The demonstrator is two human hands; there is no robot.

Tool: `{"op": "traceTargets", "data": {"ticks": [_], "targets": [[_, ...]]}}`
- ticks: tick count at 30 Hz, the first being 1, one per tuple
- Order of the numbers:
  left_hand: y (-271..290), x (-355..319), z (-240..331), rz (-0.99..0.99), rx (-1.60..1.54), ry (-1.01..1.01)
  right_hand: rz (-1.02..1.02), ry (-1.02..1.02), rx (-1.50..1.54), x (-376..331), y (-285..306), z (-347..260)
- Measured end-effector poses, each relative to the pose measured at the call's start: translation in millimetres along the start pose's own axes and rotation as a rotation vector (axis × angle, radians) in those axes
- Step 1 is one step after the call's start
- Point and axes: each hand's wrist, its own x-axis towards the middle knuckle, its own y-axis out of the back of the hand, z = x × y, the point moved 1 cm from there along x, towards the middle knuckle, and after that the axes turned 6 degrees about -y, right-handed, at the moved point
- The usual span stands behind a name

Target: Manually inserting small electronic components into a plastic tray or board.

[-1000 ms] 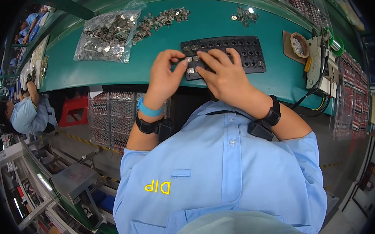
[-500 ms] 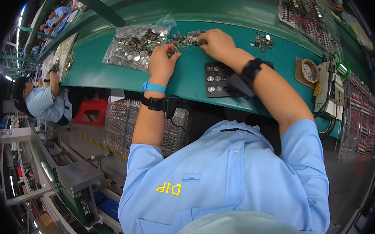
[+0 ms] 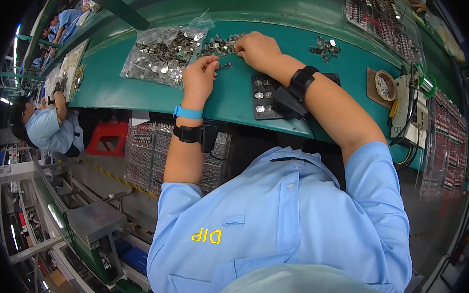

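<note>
On the green bench (image 3: 231, 93) lies a clear bag (image 3: 156, 57) of metal pieces, so plenty appears left. Near the front edge sits the black tray (image 3: 267, 115), partly hidden by the right forearm (image 3: 339, 102). A loose heap (image 3: 223, 43) lies beside the bag. The right hand (image 3: 261, 51) curls narrowly at its edge; the left hand (image 3: 198, 80) keeps thumb and finger close; whether either grips anything cannot be told. Six silver pieces (image 3: 259, 95) show in the tray; filling looks only partly done.
</note>
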Motion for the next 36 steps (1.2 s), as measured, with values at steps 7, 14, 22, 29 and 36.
{"op": "traceTargets", "data": {"ticks": [7, 14, 22, 29, 36], "targets": [[14, -8, 4, -0.042, -0.077, -0.066, -0.069, -0.085, 0.103, -34, 40, 11], [-10, -33, 45, -0.125, -0.211, -0.041, 0.049, 0.045, 0.021, -109, 56, 11], [-30, -63, 64, -0.182, -0.254, -0.018, 0.269, 0.247, -0.003, -132, 39, 22], [-34, -80, 72, -0.194, -0.047, -0.213, 0.307, 0.273, -0.127, -140, 50, 25], [-62, -76, 77, -0.294, 0.176, -0.309, 0.02, 0.347, -0.524, -128, 68, -4]]}}
